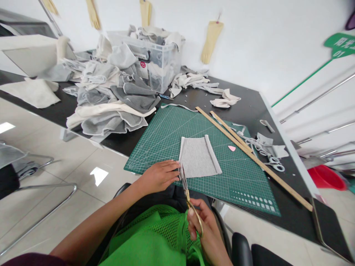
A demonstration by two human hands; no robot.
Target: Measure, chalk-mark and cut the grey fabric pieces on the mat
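A grey fabric piece (198, 157) with pale hemmed side edges lies flat on the green cutting mat (166, 136). My left hand (159, 175) rests on the mat with its fingers pressing the fabric's near left corner. My right hand (206, 231) grips the gold handles of a pair of scissors (186, 188). The blades point up at that same left edge, right beside my left fingertips.
Two wooden rulers (249, 151) lie diagonally across the mat's right side, by a pink chalk piece (232, 148). Fabric scraps and a second pair of scissors (273, 160) sit at right. A heap of grey and cream fabric (111, 99) and a clear bin (159, 61) stand behind. A red basin (324, 176) sits beyond the table.
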